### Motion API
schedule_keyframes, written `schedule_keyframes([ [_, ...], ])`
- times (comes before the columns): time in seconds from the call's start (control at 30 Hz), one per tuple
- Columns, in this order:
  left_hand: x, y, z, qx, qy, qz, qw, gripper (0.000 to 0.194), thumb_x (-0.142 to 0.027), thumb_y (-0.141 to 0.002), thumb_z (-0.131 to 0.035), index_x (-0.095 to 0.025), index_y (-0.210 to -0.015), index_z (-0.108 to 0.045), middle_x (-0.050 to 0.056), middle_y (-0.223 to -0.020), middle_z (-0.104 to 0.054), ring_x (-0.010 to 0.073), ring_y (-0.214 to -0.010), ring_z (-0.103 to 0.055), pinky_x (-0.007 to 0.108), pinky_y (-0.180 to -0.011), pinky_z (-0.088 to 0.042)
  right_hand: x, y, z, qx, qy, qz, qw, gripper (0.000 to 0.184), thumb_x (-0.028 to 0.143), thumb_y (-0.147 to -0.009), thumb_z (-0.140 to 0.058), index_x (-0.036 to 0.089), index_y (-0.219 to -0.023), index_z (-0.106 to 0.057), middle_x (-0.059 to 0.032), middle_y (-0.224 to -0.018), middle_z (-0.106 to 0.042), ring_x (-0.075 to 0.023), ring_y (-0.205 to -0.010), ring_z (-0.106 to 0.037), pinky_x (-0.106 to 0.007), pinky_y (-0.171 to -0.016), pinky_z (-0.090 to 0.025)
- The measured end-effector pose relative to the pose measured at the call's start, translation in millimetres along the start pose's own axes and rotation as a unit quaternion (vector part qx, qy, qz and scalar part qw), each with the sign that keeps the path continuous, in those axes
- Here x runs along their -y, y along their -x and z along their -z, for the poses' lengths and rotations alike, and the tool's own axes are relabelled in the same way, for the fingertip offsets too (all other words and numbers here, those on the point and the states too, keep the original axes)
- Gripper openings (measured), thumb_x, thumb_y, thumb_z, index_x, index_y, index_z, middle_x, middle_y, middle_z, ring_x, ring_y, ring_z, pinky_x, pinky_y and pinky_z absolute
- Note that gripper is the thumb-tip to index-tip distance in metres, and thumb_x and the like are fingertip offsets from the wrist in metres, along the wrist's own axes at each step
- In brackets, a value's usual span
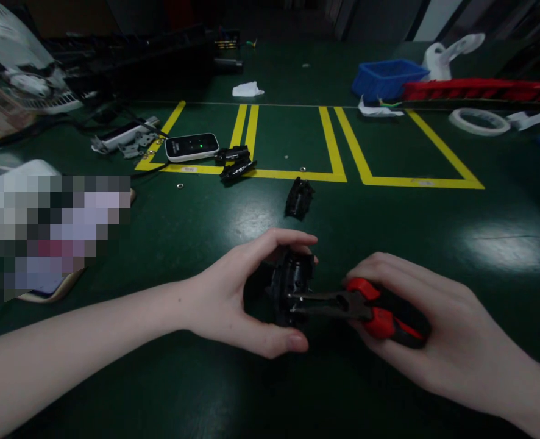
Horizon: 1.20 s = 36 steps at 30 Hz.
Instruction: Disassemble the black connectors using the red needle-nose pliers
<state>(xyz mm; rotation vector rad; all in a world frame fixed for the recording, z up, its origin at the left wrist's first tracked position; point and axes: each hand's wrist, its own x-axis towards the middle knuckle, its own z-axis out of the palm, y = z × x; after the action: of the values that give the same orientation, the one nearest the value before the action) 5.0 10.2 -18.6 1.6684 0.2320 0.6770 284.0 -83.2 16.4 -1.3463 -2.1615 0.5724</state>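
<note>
Between the thumb and fingers of my left hand (pixel 247 292) is a black plastic part (pixel 292 280), roughly cylindrical with notched edges. My right hand (pixel 434 323) grips long-nose pliers (pixel 356 305) by their red and black handles. The slim jaws of the pliers reach left to the black part and seem to touch its near side; whether they pinch it cannot be told. Beyond my left hand lies a similar curved black piece (pixel 299 199) on the green table (pixel 197 231). Two more black pieces (pixel 236 163) rest farther back, by a yellow tape line.
At left lie a blurred-out phone (pixel 64 244) and a black-and-white device with a green light (pixel 192 147). Small metal rings (pixel 180 186) are scattered about. Toward the back right are a blue bin (pixel 389 79), a tape roll (pixel 479 121) and a long red strip (pixel 480 90).
</note>
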Motion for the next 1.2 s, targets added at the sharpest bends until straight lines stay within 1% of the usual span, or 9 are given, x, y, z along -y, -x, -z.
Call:
schedule_keyframes([
  [0.17,-2,0,-0.7,-0.008,0.067,0.047,0.997,0.105,-0.009,-0.068,-0.097,-0.039,-0.159,-0.055,0.007,-0.158,-0.063,0.0337,-0.146,-0.062,0.049,-0.123,-0.054,-3,-1,1,-0.022,-0.008,-0.004,1.000,0.014,0.031,-0.092,-0.071,0.031,-0.106,-0.068,-0.0016,-0.096,-0.072,-0.0225,-0.076,-0.070,-0.036,-0.060,-0.053],
  [0.3,2,2,-2.5,-0.036,0.151,0.115,0.981,0.091,-0.009,-0.085,-0.087,-0.047,-0.160,-0.053,0.006,-0.174,-0.048,0.0268,-0.126,-0.076,0.044,-0.107,-0.065,-6,0,2,-0.041,-0.010,-0.001,0.999,0.016,0.033,-0.093,-0.074,0.032,-0.108,-0.068,-0.0005,-0.099,-0.072,-0.0212,-0.077,-0.070,-0.034,-0.060,-0.055],
  [0.4,7,3,-3.0,-0.044,0.211,0.134,0.967,0.088,-0.012,-0.084,-0.088,-0.052,-0.156,-0.056,0.003,-0.176,-0.045,0.0239,-0.117,-0.078,0.037,-0.094,-0.068,-7,0,1,-0.049,-0.019,-0.015,0.998,0.018,0.031,-0.092,-0.073,0.033,-0.109,-0.068,-0.0006,-0.100,-0.072,-0.0210,-0.078,-0.070,-0.034,-0.062,-0.056],
  [0.47,7,4,-4.1,-0.045,0.242,0.161,0.956,0.085,-0.013,-0.084,-0.087,-0.050,-0.155,-0.059,0.002,-0.175,-0.047,0.0232,-0.118,-0.077,0.036,-0.098,-0.065,-8,1,0,-0.053,-0.023,-0.027,0.998,0.016,0.031,-0.093,-0.072,0.031,-0.109,-0.068,-0.0017,-0.101,-0.072,-0.0213,-0.079,-0.070,-0.034,-0.062,-0.056],
  [0.57,3,3,-7.6,-0.085,0.290,0.202,0.932,0.078,-0.016,-0.088,-0.079,-0.042,-0.158,-0.058,0.003,-0.177,-0.043,0.0220,-0.118,-0.074,0.036,-0.106,-0.058,-8,0,-2,-0.054,-0.023,-0.027,0.998,0.015,0.030,-0.094,-0.071,0.031,-0.109,-0.069,-0.0015,-0.100,-0.071,-0.0205,-0.081,-0.070,-0.033,-0.063,-0.055],
  [0.7,-1,3,-9.7,-0.080,0.337,0.251,0.904,0.095,-0.016,-0.082,-0.077,-0.037,-0.168,-0.044,0.003,-0.182,-0.032,0.0226,-0.123,-0.068,0.036,-0.111,-0.050,-8,-1,-4,-0.055,-0.026,-0.027,0.998,0.017,0.029,-0.094,-0.070,0.032,-0.110,-0.069,-0.0019,-0.101,-0.072,-0.0210,-0.081,-0.070,-0.034,-0.064,-0.055],
  [0.87,-2,2,-5.9,-0.032,0.313,0.285,0.905,0.104,-0.018,-0.084,-0.074,-0.038,-0.174,-0.026,0.005,-0.185,-0.019,0.0258,-0.130,-0.062,0.040,-0.114,-0.044,-9,0,-5,-0.056,-0.034,-0.034,0.997,0.016,0.029,-0.094,-0.070,0.031,-0.110,-0.070,-0.0031,-0.101,-0.073,-0.0220,-0.082,-0.071,-0.035,-0.066,-0.057],
  [1.03,-9,-2,-4.4,-0.003,0.256,0.295,0.921,0.114,-0.016,-0.088,-0.073,-0.037,-0.177,-0.005,0.011,-0.184,-0.022,0.0263,-0.127,-0.063,0.042,-0.109,-0.046,-9,0,-7,-0.058,-0.044,-0.041,0.996,0.017,0.028,-0.093,-0.070,0.031,-0.109,-0.071,-0.0030,-0.101,-0.073,-0.0217,-0.083,-0.071,-0.034,-0.067,-0.059],
  [1.2,-14,-2,-4.4,0.017,0.246,0.290,0.925,0.110,-0.013,-0.091,-0.073,-0.043,-0.174,-0.007,0.011,-0.179,-0.027,0.0233,-0.122,-0.064,0.039,-0.101,-0.051,-10,0,-9,-0.065,-0.059,-0.050,0.995,0.019,0.027,-0.091,-0.071,0.031,-0.110,-0.071,-0.0036,-0.103,-0.074,-0.0235,-0.085,-0.072,-0.036,-0.070,-0.061],
])
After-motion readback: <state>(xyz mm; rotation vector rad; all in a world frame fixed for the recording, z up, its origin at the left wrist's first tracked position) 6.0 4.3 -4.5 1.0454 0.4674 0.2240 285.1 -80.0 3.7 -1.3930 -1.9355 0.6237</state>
